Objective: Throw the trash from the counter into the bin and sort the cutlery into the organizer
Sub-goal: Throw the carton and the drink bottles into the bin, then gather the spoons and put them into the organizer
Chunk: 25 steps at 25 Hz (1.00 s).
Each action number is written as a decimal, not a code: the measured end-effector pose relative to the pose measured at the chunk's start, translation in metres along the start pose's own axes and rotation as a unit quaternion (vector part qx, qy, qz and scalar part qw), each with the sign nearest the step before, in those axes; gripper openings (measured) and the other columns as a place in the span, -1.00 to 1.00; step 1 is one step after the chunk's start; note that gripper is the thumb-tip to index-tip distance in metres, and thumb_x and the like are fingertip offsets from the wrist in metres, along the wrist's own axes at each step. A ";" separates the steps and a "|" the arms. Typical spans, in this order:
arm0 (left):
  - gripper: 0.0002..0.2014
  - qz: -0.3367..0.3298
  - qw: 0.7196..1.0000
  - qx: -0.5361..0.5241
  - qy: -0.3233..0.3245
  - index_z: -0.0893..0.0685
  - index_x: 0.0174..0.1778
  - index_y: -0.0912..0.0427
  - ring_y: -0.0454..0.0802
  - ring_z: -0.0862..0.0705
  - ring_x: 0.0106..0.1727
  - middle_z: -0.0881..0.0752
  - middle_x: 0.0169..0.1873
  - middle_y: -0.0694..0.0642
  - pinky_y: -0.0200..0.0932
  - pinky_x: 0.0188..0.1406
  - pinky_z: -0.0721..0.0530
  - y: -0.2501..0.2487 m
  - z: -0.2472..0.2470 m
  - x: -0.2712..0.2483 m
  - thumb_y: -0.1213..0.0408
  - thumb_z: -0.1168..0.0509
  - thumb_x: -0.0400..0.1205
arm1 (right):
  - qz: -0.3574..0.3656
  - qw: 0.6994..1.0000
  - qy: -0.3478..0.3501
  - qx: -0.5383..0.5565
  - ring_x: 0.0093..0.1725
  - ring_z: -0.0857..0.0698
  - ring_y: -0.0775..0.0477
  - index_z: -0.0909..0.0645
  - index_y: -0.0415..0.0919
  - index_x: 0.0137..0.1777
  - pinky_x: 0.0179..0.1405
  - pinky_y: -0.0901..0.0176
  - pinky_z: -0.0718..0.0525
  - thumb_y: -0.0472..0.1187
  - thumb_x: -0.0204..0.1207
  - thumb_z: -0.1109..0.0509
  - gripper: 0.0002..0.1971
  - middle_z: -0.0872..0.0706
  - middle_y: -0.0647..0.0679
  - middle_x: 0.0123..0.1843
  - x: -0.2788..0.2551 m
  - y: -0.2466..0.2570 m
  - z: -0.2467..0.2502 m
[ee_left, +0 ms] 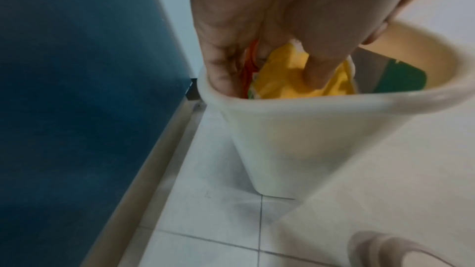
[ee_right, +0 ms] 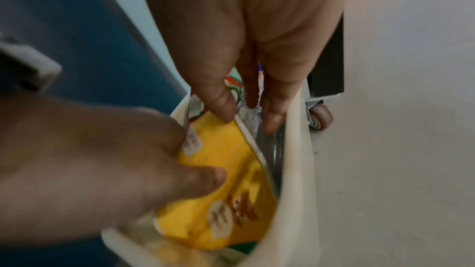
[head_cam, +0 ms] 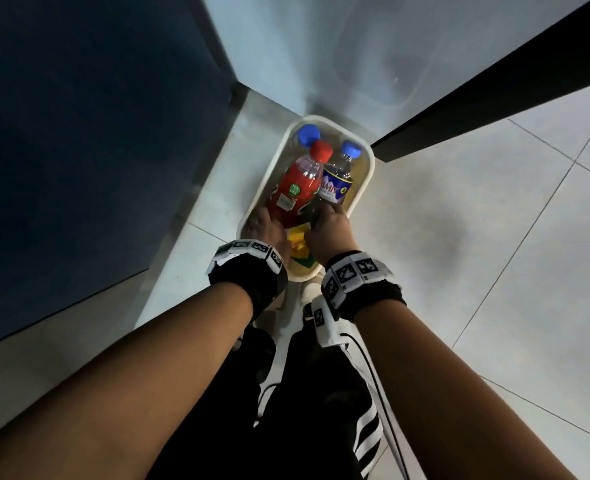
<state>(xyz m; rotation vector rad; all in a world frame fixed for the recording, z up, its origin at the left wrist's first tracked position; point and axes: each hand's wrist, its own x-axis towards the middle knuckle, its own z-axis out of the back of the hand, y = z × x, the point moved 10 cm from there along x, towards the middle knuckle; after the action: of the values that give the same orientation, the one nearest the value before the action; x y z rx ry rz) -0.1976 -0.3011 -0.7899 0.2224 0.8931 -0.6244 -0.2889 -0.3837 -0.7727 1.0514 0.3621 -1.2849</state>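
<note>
A white bin (head_cam: 366,188) stands on the floor below me, by the cabinet. In it lean a red-labelled bottle (head_cam: 297,188), a blue-labelled bottle (head_cam: 337,185) and a third bottle with a blue cap (head_cam: 309,134). My left hand (head_cam: 264,226) reaches inside the near end and grips a yellow wrapper (head_cam: 298,242); the left wrist view has the fingers (ee_left: 316,76) sunk into the wrapper (ee_left: 282,84). My right hand (head_cam: 328,226) points straight down beside it. Its fingers (ee_right: 272,121) touch a clear bottle next to the wrapper (ee_right: 226,170).
A dark blue cabinet front (head_cam: 79,150) rises at the left, close to the bin's wall (ee_left: 295,139). A black panel (head_cam: 494,98) on a caster wheel (ee_right: 321,117) stands behind the bin at the right. Pale floor tiles (head_cam: 494,237) spread right. My shoe (ee_left: 385,251) is near.
</note>
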 end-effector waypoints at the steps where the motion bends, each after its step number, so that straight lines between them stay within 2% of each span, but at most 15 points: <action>1: -0.55 0.008 1.000 -0.021 -0.009 -0.41 0.42 0.35 0.25 -0.37 0.51 -0.24 0.56 0.28 0.07 0.51 -0.32 0.000 0.000 -0.006 0.23 -0.20 0.64 | 0.002 1.000 -0.002 0.001 0.41 -0.53 -0.26 -0.44 -0.32 0.46 0.42 0.08 -0.49 -0.40 0.48 -0.26 -0.50 -0.48 -0.27 0.47 -0.002 0.000 0.005; 4: -0.39 -0.010 0.998 -0.059 -0.014 -0.28 0.50 0.28 0.25 -0.30 0.57 -0.16 0.62 0.29 0.05 0.55 -0.29 -0.002 0.007 -0.024 0.31 -0.32 0.53 | 0.015 0.999 -0.033 0.014 0.28 -0.62 -0.31 -0.53 -0.29 0.38 0.27 0.05 -0.59 -0.36 0.53 -0.21 -0.59 -0.64 -0.32 0.32 -0.015 0.002 0.026; 6: -0.36 -0.019 0.996 -0.084 -0.003 -0.29 0.54 0.21 0.24 -0.27 0.60 -0.17 0.62 0.26 0.05 0.59 -0.29 -0.001 0.020 -0.041 0.37 -0.33 0.52 | 0.026 0.998 -0.046 0.018 0.23 -0.64 -0.33 -0.55 -0.31 0.34 0.21 0.06 -0.58 -0.32 0.57 -0.20 -0.65 -0.67 -0.35 0.25 -0.030 0.005 0.040; 9: -0.51 -0.044 0.992 -0.118 0.003 -0.47 0.45 0.18 0.21 -0.48 0.46 -0.40 0.50 0.25 -0.07 0.44 -0.41 -0.003 0.056 -0.076 0.33 -0.30 0.56 | 0.016 0.999 -0.037 0.019 0.21 -0.66 -0.23 -0.54 -0.28 0.34 0.04 0.26 -0.50 -0.28 0.57 -0.25 -0.65 -0.70 -0.28 0.22 -0.060 0.011 0.063; 11: -0.61 -0.051 0.987 -0.153 0.006 -0.59 0.35 0.17 0.16 -0.58 0.36 -0.58 0.39 0.19 -0.15 0.33 -0.48 -0.003 0.086 -0.105 0.29 -0.30 0.57 | 0.039 0.999 -0.022 -0.013 0.19 -0.66 -0.21 -0.55 -0.28 0.34 0.01 0.27 -0.48 -0.29 0.56 -0.25 -0.65 -0.71 -0.26 0.20 -0.083 0.027 0.078; 13: -0.67 -0.051 0.975 -0.218 0.001 -0.65 0.28 0.18 0.08 -0.64 0.31 -0.70 0.29 0.14 -0.26 0.24 -0.50 -0.007 0.128 -0.140 0.28 -0.30 0.58 | 0.073 0.997 -0.005 -0.032 0.17 -0.66 -0.24 -0.58 -0.28 0.30 0.00 0.25 -0.49 -0.34 0.52 -0.26 -0.66 -0.72 -0.27 0.18 -0.111 0.058 0.098; 16: -0.70 -0.050 0.943 -0.329 -0.023 -0.68 0.22 0.22 0.04 -0.67 0.26 -0.75 0.20 0.16 -0.40 0.10 -0.45 -0.017 0.195 -0.199 0.27 -0.32 0.58 | 0.128 0.990 0.015 -0.050 0.12 -0.68 -0.31 -0.61 -0.32 0.22 0.07 0.14 -0.55 -0.39 0.48 -0.27 -0.69 -0.74 -0.29 0.11 -0.162 0.113 0.133; 18: -0.72 -0.064 0.933 -0.351 -0.041 -0.69 0.20 0.20 0.04 -0.67 0.27 -0.76 0.18 0.14 -0.33 0.18 -0.49 -0.024 0.242 -0.244 0.26 -0.33 0.57 | 0.183 0.980 0.029 -0.066 0.06 -0.71 -0.32 -0.59 -0.35 0.27 0.02 0.16 -0.56 -0.38 0.51 -0.29 -0.67 -0.73 -0.28 0.03 -0.202 0.160 0.160; 19: -0.73 -0.073 0.935 -0.346 -0.042 -0.69 0.17 0.19 0.05 -0.67 0.27 -0.76 0.17 0.12 -0.29 0.20 -0.52 -0.030 0.258 -0.263 0.23 -0.32 0.57 | 0.203 0.976 0.032 -0.079 0.06 -0.70 -0.32 -0.58 -0.34 0.31 0.02 0.17 -0.55 -0.38 0.51 -0.29 -0.65 -0.72 -0.30 0.06 -0.219 0.177 0.173; 22: -0.73 -0.085 0.933 -0.337 -0.094 -0.70 0.08 0.17 0.05 -0.67 0.21 -0.77 0.13 0.08 -0.26 0.04 -0.50 -0.028 0.331 -0.339 0.09 -0.28 0.59 | 0.275 0.953 0.022 -0.123 0.06 -0.68 -0.29 -0.59 -0.32 0.26 0.07 0.11 -0.56 -0.39 0.51 -0.28 -0.68 -0.69 -0.31 0.16 -0.283 0.240 0.218; 25: -0.78 -0.096 0.898 -0.391 -0.177 -0.70 0.01 0.15 -0.01 -0.69 0.09 -0.77 0.01 0.07 -0.22 0.08 -0.57 0.001 0.407 -0.421 0.10 -0.30 0.59 | 0.337 0.931 0.021 -0.137 -0.07 -0.61 -0.10 -0.56 -0.21 0.31 0.02 0.21 -0.51 -0.31 0.53 -0.31 -0.66 -0.66 -0.17 0.14 -0.347 0.299 0.249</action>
<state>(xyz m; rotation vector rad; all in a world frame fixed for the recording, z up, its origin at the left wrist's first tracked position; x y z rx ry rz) -0.1252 -0.3007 -0.2089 -0.6948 0.7501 -0.4222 -0.2046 -0.3965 -0.2587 0.8552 0.1753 -0.5753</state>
